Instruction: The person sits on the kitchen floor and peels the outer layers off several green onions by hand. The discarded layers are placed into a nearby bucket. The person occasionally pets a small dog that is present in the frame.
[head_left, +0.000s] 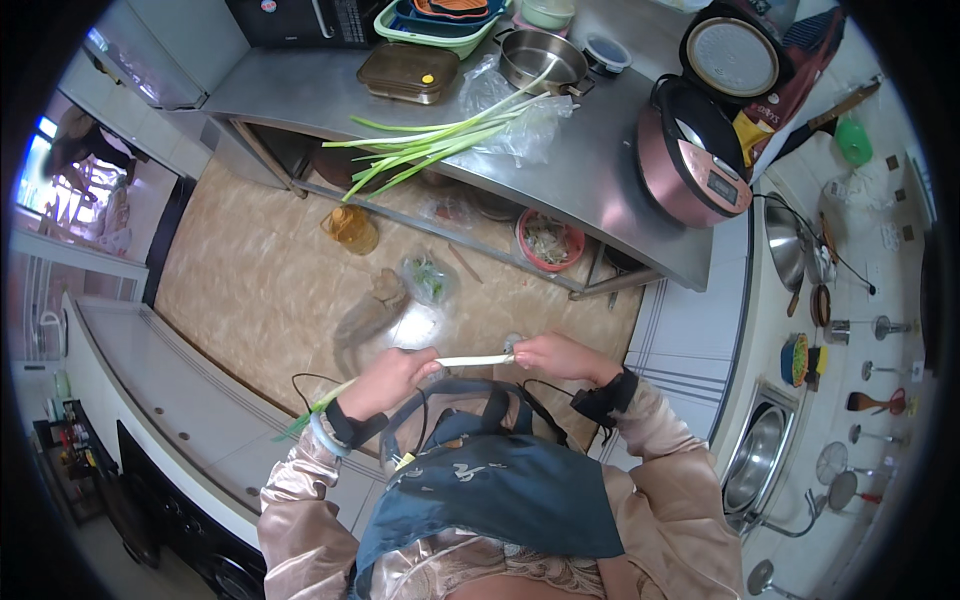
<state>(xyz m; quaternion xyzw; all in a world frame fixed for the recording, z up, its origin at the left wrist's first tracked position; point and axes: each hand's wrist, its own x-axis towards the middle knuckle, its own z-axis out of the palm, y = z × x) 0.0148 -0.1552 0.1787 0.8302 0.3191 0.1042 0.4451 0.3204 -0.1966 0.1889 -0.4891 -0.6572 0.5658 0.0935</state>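
Between my two hands a white scallion stalk is stretched roughly level above the floor. My left hand grips its middle, and the green leaves trail out past that wrist. The fingers of my right hand close on the root end. More scallions lie on the steel counter beside crumpled clear plastic, their green ends jutting over its front edge. Below on the floor are a plastic bag with green leaves and a cat.
A pink rice cooker with its lid raised, a steel pot and a lidded container stand on the counter. On the floor is an oil bottle; a red basin sits under the counter. A sink lies at right.
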